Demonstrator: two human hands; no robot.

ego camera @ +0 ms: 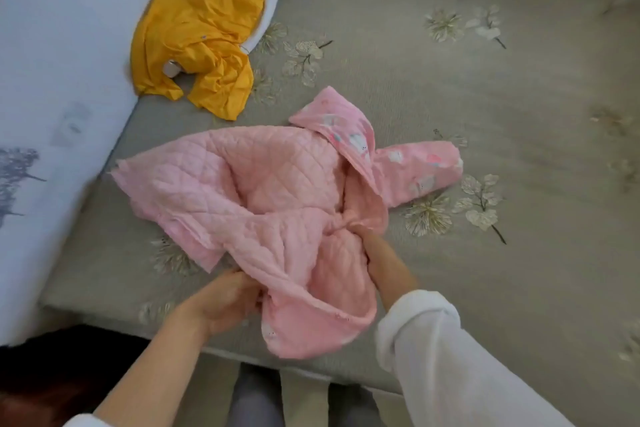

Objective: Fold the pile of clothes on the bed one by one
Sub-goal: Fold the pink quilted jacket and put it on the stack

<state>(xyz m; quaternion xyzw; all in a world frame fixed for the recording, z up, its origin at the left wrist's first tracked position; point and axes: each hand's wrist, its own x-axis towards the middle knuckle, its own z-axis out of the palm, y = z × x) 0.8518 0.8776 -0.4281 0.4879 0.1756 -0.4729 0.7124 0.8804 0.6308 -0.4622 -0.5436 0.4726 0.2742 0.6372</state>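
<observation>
Head view, looking down on the bed point(485, 80). The fingertips of both hands are buried in folds of the pink quilted jacket point(256, 191), so the exact grip is hidden. Motion blur softens the whole frame. A small grey object half covered by the yellow garment point(197, 38) cannot be identified. The printed motifs on the jacket's outer fabric are too blurred to make out, and no writing is legible anywhere.

The left hand point(221, 298) is curled closed around a bunched edge of the jacket at the near side of the bed. The right hand point(381, 260), in a white sleeve point(446, 357), is closed, pinching gathered lining at the jacket's middle.

The jacket lies lining-up between and beyond the two hands, one printed sleeve reaching away past the right hand. The yellow garment lies crumpled well beyond the left hand, partly on a white cloth point(270, 0).
</observation>
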